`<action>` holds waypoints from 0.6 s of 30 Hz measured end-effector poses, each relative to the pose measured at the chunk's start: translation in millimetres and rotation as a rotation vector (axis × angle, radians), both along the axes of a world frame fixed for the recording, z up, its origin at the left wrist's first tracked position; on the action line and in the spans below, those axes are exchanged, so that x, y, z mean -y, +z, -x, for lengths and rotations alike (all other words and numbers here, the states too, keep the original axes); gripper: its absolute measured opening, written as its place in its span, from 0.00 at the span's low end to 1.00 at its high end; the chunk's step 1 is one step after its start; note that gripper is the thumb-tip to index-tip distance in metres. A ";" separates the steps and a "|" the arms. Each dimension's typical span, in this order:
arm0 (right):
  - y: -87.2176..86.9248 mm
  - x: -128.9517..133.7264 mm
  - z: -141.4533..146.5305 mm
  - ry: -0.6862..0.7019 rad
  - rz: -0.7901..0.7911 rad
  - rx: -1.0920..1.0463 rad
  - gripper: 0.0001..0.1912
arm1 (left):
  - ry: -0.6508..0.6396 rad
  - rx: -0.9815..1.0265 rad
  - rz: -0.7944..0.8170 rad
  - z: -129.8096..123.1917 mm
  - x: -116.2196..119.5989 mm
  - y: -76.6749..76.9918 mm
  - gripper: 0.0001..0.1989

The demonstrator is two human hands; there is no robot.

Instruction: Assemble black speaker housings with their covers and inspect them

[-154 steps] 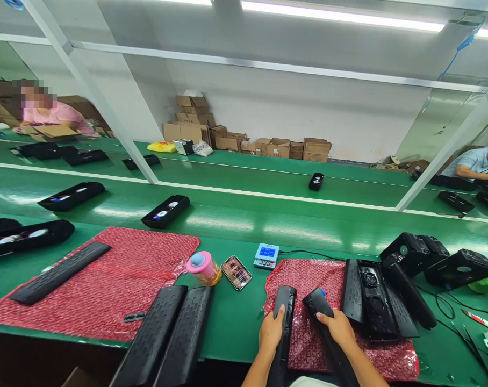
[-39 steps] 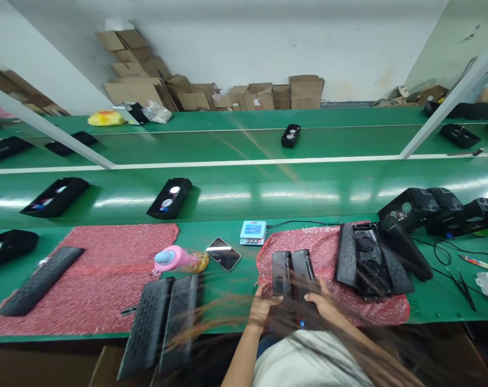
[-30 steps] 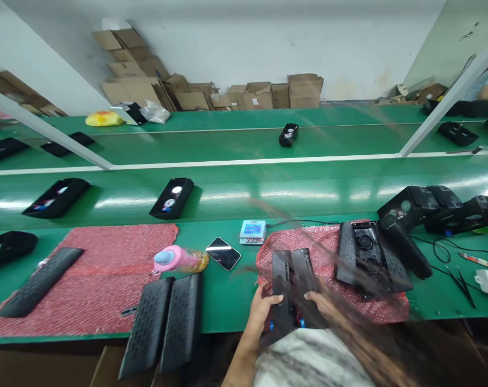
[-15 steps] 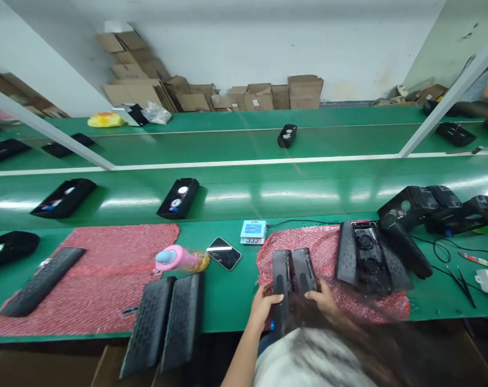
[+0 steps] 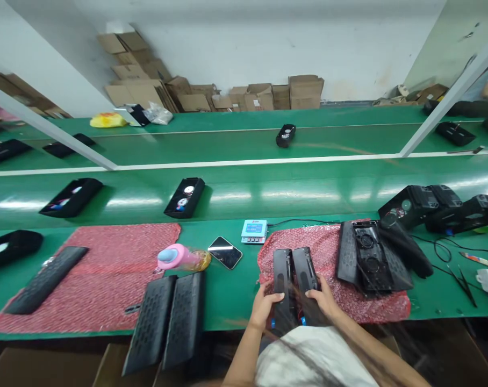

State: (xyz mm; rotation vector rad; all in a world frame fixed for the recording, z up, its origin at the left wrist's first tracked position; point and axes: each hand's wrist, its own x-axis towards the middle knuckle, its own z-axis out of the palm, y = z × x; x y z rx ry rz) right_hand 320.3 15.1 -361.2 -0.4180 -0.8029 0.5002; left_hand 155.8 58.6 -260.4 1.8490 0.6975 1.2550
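Two long black plastic housings stand side by side over the pink bubble wrap (image 5: 304, 235). My left hand (image 5: 264, 306) grips the left black housing (image 5: 283, 277), thumb on its near face. My right hand (image 5: 323, 298) is closed round the right black housing (image 5: 304, 269) in the same way. Blue connectors (image 5: 303, 321) show at their lower ends. Just right of my right hand lie black panels with a honeycomb pattern (image 5: 346, 258) and an open black casing with two round openings (image 5: 373, 263). Loose hair blurs part of the view below my hands.
Left of my hands are a phone (image 5: 225, 252), a pink bottle (image 5: 183, 257) and two dark patterned panels (image 5: 151, 317) overhanging the bench edge. A small meter (image 5: 254, 231) sits behind. Open black speaker boxes (image 5: 185, 198) lie on the green belt (image 5: 244, 188). Tweezers (image 5: 462, 286) lie at right.
Hair has swung away from my right forearm and the right housing's lower end. Speaker boxes on the near belt have shifted right; the far one has slid slightly left. Both hands keep their grip.
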 end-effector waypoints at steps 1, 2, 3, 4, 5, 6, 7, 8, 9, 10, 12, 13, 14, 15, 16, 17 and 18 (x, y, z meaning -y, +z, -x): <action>0.1 0.4 -0.4 -0.002 0.005 0.002 0.33 | 0.001 0.004 0.001 0.0 0.9 -0.1 0.25; -0.1 0.4 -0.8 -0.002 0.011 0.008 0.34 | 0.003 0.009 0.000 0.0 1.7 -0.2 0.25; -0.5 -0.3 -1.2 -0.001 0.018 0.019 0.34 | 0.010 0.016 -0.002 -0.1 2.3 -0.4 0.25; -1.1 -1.7 -1.6 0.000 0.025 0.031 0.36 | 0.013 0.021 -0.004 -0.1 2.6 -0.5 0.25; -2.0 -3.8 -1.9 -0.001 0.033 0.048 0.36 | 0.011 0.025 -0.004 -0.3 2.7 -0.7 0.25; -3.0 -6.2 -2.3 -0.005 0.042 0.067 0.38 | 0.006 0.027 -0.003 -0.4 2.5 -0.7 0.24; -4.0 -8.6 -3.0 -0.016 0.049 0.092 0.39 | -0.003 0.027 -0.002 -0.6 2.0 -0.8 0.24; -5.0 -10.5 -4.2 -0.030 0.054 0.126 0.39 | -0.010 0.027 -0.002 -0.7 1.2 -0.8 0.24; -5.7 -11.3 -6.4 -0.048 0.059 0.170 0.39 | -0.013 0.026 -0.001 -0.8 0.1 -0.8 0.23; -6.1 -10.4 -9.7 -0.078 0.066 0.223 0.38 | -0.014 0.025 -0.001 -0.8 -1.3 -0.7 0.23; -5.2 -1.6 -21.0 -0.208 0.101 0.313 0.34 | -0.003 0.022 -0.001 -0.7 -4.2 -0.5 0.22; -3.9 6.6 -29.1 -0.311 0.129 0.340 0.32 | 0.005 0.020 -0.001 -0.6 -5.6 -0.2 0.22; -2.1 16.9 -38.6 -0.437 0.164 0.349 0.30 | 0.010 0.018 -0.001 -0.6 -6.8 0.2 0.22; 0.0 28.7 -49.4 -0.578 0.206 0.340 0.29 | 0.017 0.017 -0.002 -0.7 -7.7 0.6 0.22; 2.2 41.1 -60.7 -0.711 0.253 0.323 0.28 | 0.026 0.015 -0.005 -1.0 -8.5 1.1 0.22; 4.2 53.2 -72.2 -0.837 0.311 0.294 0.28 | 0.039 0.013 -0.010 -1.4 -9.3 1.7 0.22; 5.7 64.1 -83.2 -0.948 0.381 0.254 0.30 | 0.052 0.007 -0.014 -1.9 -10.0 2.2 0.22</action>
